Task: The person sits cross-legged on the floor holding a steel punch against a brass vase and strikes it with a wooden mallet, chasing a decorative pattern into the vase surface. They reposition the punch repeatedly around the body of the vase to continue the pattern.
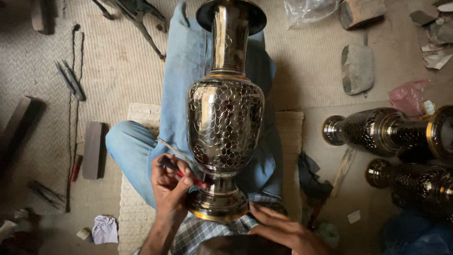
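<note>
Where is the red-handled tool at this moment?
In the head view the tool is in the left hand, left of centre, its tip at the narrow waist of the vase above the foot.

Viewpoint: one head-worn camera, set above the seated person.
Direction: faced steeply down over the lap, floor mat (141, 61) beyond.
Nearness: close; vase (225, 123) centred, both hands at the near edge.

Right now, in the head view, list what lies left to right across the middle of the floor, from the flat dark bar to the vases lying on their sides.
Flat dark bar → left hand holding a red-handled tool → big engraved metal vase across the lap → grey stone → two vases lying on their sides.
</note>
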